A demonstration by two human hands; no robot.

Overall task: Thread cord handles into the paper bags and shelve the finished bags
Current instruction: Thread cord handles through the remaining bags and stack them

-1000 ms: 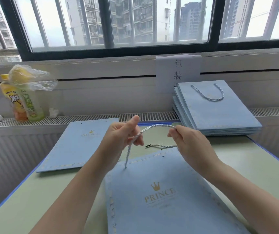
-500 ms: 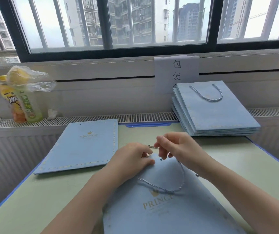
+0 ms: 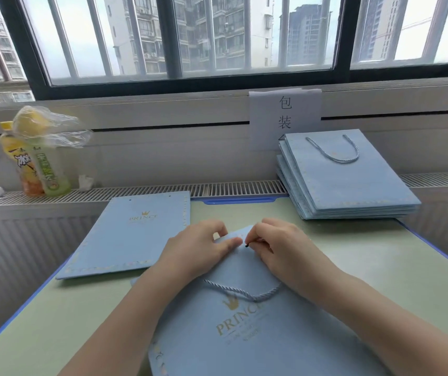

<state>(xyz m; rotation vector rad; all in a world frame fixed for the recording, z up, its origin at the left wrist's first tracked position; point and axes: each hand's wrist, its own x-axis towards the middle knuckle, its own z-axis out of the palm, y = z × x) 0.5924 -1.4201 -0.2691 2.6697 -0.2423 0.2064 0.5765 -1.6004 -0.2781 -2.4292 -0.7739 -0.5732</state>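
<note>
Two hands meet at the top edge of the paper bag (image 3: 244, 329) lying flat at about six o'clock on the green table (image 3: 380, 267). The right hand (image 3: 285, 248) has its fingers curled in a pinch on the dark tip of the cord (image 3: 242, 291), which points toward the bag's upper edge, while the rest of the cord droops in a loop across the bag face just above the gold crown print. The left hand (image 3: 198, 251) rests on the bag with fingers bent, thumb and forefinger seeming to press or nip the top edge; whether it truly grips the paper I cannot tell. The step in hand looks like feeding the tip through a punched hole near the rim, though the hole itself is hidden by the fingers. To do it well, keep the pinch close behind the stiff tip so it does not buckle, hold the paper taut beside the hole with the left hand, and push straight through rather than at a slant, which could tear the paper. One unthreaded bag (image 3: 128, 234) lies at ten o'clock, and the stack of finished bags (image 3: 347, 185) sits at one o'clock on the ledge.
</note>
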